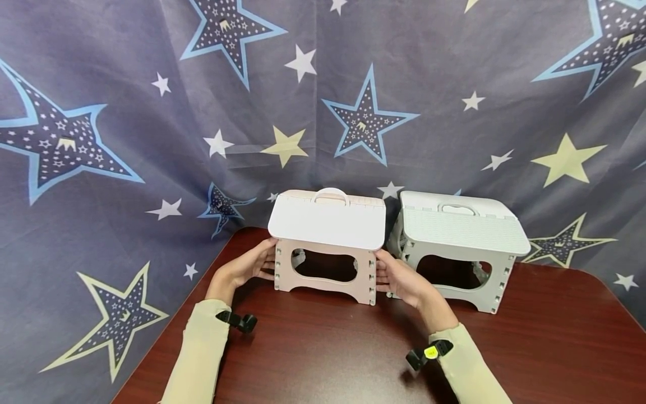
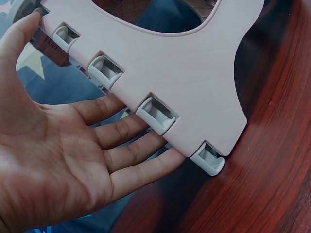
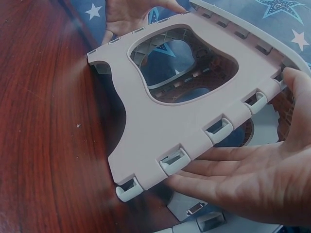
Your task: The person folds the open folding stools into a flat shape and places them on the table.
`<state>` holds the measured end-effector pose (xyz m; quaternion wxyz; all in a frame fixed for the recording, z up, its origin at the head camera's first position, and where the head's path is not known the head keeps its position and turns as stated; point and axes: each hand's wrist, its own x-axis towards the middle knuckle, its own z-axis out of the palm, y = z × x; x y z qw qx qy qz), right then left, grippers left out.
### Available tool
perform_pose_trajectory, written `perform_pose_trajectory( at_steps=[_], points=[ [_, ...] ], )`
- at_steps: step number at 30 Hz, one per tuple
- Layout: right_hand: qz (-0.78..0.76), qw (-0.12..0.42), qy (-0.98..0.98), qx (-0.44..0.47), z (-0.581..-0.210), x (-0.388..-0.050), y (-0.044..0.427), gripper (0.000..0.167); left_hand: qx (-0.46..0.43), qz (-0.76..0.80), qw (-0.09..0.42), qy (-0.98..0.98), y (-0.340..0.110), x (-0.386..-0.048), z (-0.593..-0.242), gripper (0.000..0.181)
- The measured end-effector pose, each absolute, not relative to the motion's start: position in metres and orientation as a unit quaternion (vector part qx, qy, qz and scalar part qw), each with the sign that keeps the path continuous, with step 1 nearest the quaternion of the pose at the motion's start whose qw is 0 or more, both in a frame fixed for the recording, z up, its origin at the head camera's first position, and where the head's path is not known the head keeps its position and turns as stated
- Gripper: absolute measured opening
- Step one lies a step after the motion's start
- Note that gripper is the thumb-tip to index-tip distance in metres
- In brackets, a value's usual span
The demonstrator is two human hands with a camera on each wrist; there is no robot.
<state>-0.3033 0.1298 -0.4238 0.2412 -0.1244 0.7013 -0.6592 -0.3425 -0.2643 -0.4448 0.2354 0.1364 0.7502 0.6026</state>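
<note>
A folding step stool (image 1: 325,224) with a pale pink front panel, white top and carry handle stands unfolded on the table. My left hand (image 1: 246,266) is at its left side; in the left wrist view, the nearly straight fingers (image 2: 141,177) reach the hinged edge and the thumb touches the upper corner. On the opposite side my right hand (image 1: 404,280) lies along the other hinged edge. In the right wrist view its fingers (image 3: 214,167) extend behind that edge, their tips partly hidden, with the thumb up under the top.
A second unfolded step stool (image 1: 459,227), pale green-white, stands close on the right, just beyond my right hand. Both are on a dark red-brown wooden table (image 1: 328,353). A star-patterned curtain (image 1: 429,45) hangs behind and along the left.
</note>
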Motion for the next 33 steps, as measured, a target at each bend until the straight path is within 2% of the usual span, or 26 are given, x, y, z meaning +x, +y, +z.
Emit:
perform_pose_trajectory(
  at_steps=[13, 33],
  points=[
    [-0.664, 0.243, 0.696, -0.130, -0.4253, -0.3041, 0.1306, 0.071, 0.135, 0.597, 0.234, 0.755, -0.2633, -0.3416, -0.4443, 0.086],
    [-0.656, 0.248, 0.699, -0.135, -0.4253, -0.3038, 0.1308, 0.075, 0.146, 0.602, 0.240, 0.748, -0.2639, -0.3424, -0.4454, 0.089]
  ],
)
